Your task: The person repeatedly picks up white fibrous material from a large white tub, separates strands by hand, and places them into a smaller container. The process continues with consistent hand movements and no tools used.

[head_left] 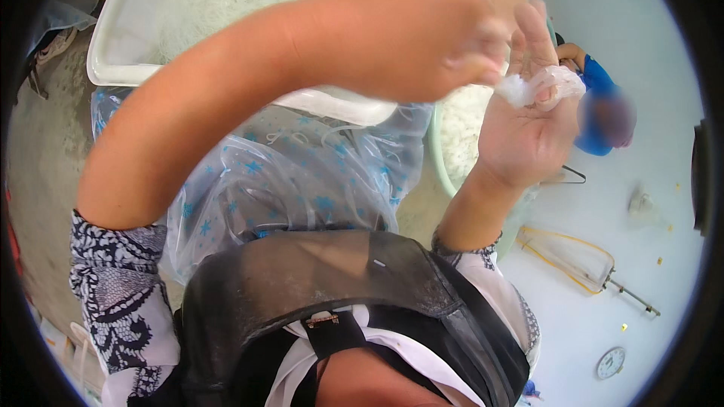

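My left hand [471, 53] reaches across from the left, its fingers closed and blurred by motion, at one end of a wet, white translucent clump of fine strands [558, 87]. My right hand [528, 136] is turned palm up, with the clump looped round its partly bent fingers. Behind the left forearm stands a large white tub [113, 45] holding a mass of similar pale strands [219, 0] in liquid. Under the hands is a pale green tub [435, 147] with more white material [460, 132] in it.
A clear plastic apron with blue snowflakes [294, 173] covers my lap, against the white tub. At the right, a yellow-edged metal frame [573, 256] and a round dial [611, 362] are on the pale wall. A figure in blue [599, 75] shows beyond my right hand.
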`<control>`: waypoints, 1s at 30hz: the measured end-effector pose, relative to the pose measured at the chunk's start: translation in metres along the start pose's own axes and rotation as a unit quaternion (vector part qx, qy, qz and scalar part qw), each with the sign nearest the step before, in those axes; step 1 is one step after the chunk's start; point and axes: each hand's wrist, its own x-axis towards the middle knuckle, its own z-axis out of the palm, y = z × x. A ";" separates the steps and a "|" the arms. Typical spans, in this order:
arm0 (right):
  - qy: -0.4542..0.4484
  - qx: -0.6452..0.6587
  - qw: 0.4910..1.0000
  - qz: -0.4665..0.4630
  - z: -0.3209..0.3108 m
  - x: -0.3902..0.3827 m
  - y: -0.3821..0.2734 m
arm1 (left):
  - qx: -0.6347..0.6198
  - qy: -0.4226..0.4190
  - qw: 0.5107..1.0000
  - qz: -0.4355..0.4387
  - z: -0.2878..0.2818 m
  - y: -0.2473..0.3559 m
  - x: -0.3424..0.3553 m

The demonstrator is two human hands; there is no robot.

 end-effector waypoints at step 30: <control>-0.236 -0.414 0.878 0.045 0.000 -0.024 0.015 | -0.266 -0.192 0.942 0.079 0.039 -0.004 -0.013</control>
